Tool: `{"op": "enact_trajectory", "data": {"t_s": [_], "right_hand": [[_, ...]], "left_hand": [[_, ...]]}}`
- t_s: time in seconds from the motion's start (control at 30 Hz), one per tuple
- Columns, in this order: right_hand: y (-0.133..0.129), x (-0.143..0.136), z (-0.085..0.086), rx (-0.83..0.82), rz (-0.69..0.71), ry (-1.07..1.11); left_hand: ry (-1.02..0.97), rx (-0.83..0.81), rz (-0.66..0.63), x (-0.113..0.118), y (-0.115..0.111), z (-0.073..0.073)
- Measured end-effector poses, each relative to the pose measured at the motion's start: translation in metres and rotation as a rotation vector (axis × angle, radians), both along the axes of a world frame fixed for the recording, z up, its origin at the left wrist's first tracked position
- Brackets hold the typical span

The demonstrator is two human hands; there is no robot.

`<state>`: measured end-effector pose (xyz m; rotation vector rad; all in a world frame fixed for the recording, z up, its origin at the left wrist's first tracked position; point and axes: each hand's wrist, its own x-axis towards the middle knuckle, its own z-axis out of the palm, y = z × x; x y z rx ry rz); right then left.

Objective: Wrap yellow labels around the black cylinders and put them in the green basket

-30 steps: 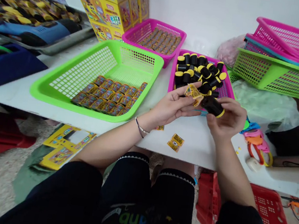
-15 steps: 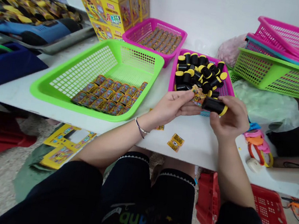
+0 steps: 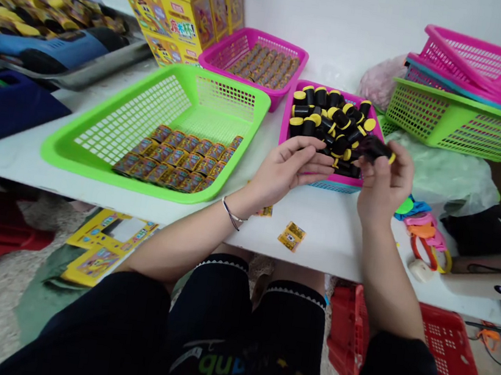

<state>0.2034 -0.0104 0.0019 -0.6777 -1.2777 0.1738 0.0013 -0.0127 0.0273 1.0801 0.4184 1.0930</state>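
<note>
My right hand [image 3: 387,181] grips a black cup with a yellow end [image 3: 375,148], tilted above the right side of a pink basket [image 3: 287,115] that holds many similar cups. A blurred dark patch shows at the cup's left end. My left hand [image 3: 287,168] is in front of the same basket, fingers stretched to the right and apart, with nothing visible in them. On the white table [image 3: 324,222] below my hands lies a small printed yellow wrapper [image 3: 292,236]. Part of another wrapper [image 3: 266,211] shows beside my left wrist.
A green basket [image 3: 95,174] with rows of wrapped cups [image 3: 178,158] stands left, a pink basket [image 3: 250,83] of wrapped cups behind it. Yellow boxes [image 3: 175,24] are stacked at the back. Stacked baskets [image 3: 466,123], a plastic bag [image 3: 455,177] and a fan [image 3: 482,282] are right.
My right hand has lifted the black cup up and away from my left hand. The printed wrapper formerly between my hands is no longer clearly visible, and my left fingers have spread.
</note>
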Motion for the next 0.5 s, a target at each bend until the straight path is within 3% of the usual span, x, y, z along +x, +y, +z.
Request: {"op": "enact_trajectory", "data": {"t_s": [0.17, 0.23, 0.3, 0.37, 0.5], "right_hand": [[0.013, 0.027, -0.001, 0.097, -0.267, 0.153], [0.014, 0.034, -0.003, 0.089, -0.404, 0.129], [0.013, 0.037, -0.005, 0.062, -0.53, 0.08], [0.011, 0.039, -0.008, 0.03, -0.621, 0.011], [0.009, 0.04, -0.013, 0.027, -0.691, -0.224]], "left_hand": [[0.097, 0.351, 0.258, -0.003, 0.005, -0.004], [0.193, 0.519, 0.374, 0.001, 0.011, 0.002], [0.409, 0.666, 0.41, 0.012, 0.02, 0.014], [0.77, 0.772, 0.331, 0.03, 0.032, 0.03], [1.507, 0.854, -0.133, 0.072, 0.057, 0.053]]}}
